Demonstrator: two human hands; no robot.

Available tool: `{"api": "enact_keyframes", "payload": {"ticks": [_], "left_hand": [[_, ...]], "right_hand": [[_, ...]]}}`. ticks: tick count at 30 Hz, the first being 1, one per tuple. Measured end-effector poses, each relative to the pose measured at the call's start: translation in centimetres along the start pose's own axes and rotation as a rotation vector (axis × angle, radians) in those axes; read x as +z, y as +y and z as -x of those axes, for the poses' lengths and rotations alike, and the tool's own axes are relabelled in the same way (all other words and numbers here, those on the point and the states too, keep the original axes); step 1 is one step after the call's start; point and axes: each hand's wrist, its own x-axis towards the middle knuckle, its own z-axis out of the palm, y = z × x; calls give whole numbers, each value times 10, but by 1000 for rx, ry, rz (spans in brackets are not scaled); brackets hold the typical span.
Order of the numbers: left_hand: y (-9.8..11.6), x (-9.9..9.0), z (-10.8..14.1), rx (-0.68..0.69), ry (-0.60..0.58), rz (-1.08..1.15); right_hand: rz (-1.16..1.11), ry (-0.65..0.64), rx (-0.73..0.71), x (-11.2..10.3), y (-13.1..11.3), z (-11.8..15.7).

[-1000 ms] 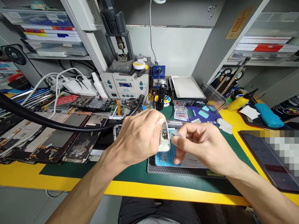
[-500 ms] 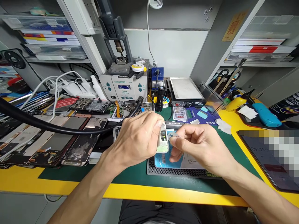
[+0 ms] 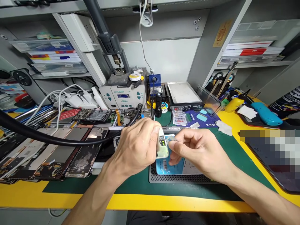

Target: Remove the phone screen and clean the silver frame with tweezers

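Note:
My left hand is closed round a pale green-and-white phone, held tilted above the bench. Its end with a camera cutout faces right, and most of the rest is hidden behind my fingers. Between the thumb and fingertips of my right hand is a small, thin translucent plastic pick, right by the phone's edge. Whether the pick touches the phone I cannot tell. Below both hands a blue-and-white flat pack lies on a black perforated pad.
Several dismantled phones cover the left of the bench. A black hose arches in front of them. At the back stand a soldering station and a hot plate. A tablet-like screen lies at the right.
The head view has tilted up slightly, so the bench sits lower in the picture. My right hand's pick shows more edge-on and sits at the phone's edge; both grips stay the same.

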Motion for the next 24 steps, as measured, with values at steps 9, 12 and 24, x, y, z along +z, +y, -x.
{"api": "enact_keyframes", "payload": {"ticks": [9,12,24], "left_hand": [[2,0,-1,-24,21,-10],[3,1,-2,-63,47,-14],[6,-2,-3,-192,232,-14]], "right_hand": [[12,41,-33,1,0,0],[-23,102,-49,0,-3,-1],[-194,72,44,-6,-7,-10]]}}
